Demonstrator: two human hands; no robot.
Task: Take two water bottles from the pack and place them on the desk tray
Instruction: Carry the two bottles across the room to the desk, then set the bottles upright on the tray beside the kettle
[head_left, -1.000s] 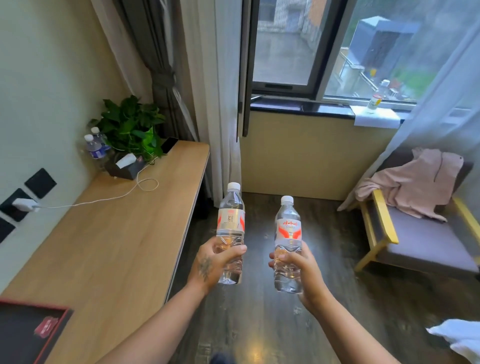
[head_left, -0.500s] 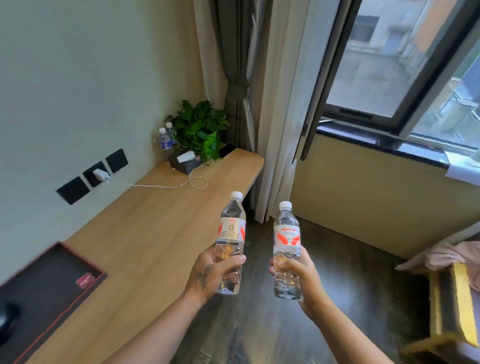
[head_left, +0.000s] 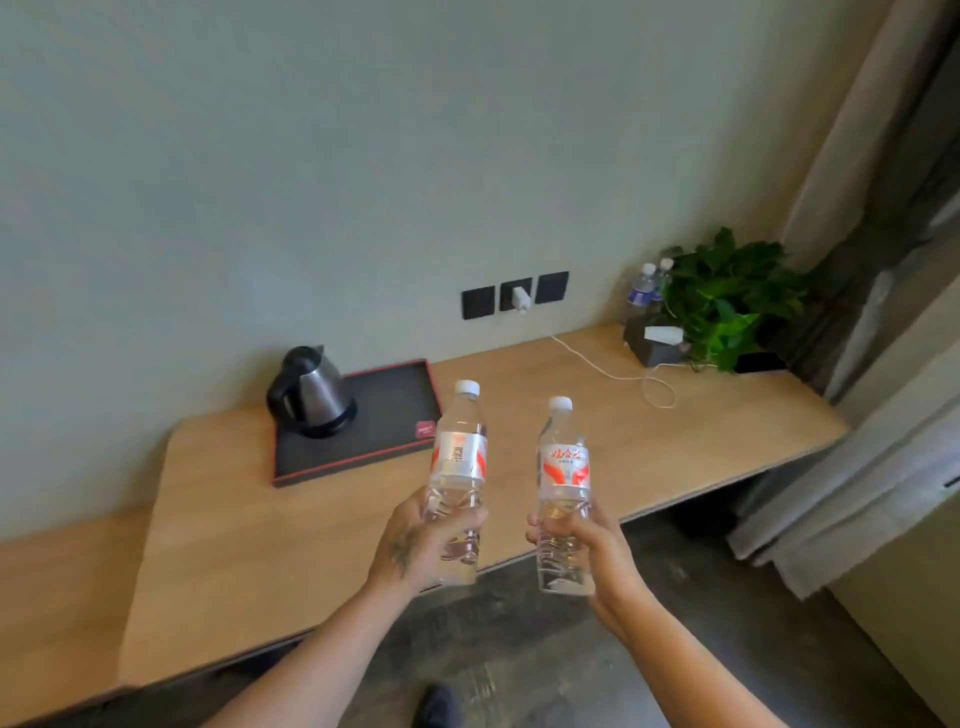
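My left hand (head_left: 415, 545) grips the lower half of a clear water bottle (head_left: 458, 457) with a white cap and a red and silver label, held upright over the desk's front edge. My right hand (head_left: 587, 540) holds a second, matching water bottle (head_left: 563, 467) upright just to the right. The black desk tray (head_left: 395, 415) with a red rim lies on the wooden desk (head_left: 249, 545) beyond the left bottle, against the wall. The pack is out of view.
A steel kettle (head_left: 311, 395) stands on the tray's left half and a small pink card (head_left: 425, 428) lies at its right front corner. Further right are wall sockets with a white charger (head_left: 519, 299), its cable, two blue-labelled bottles (head_left: 644, 286), a tissue box (head_left: 657, 343), a plant (head_left: 727, 301) and curtains (head_left: 883, 260).
The view has swung left from the window to face the desk and wall. The tray and kettle have come fully into sight, and both held bottles now hang over the desk's front edge.
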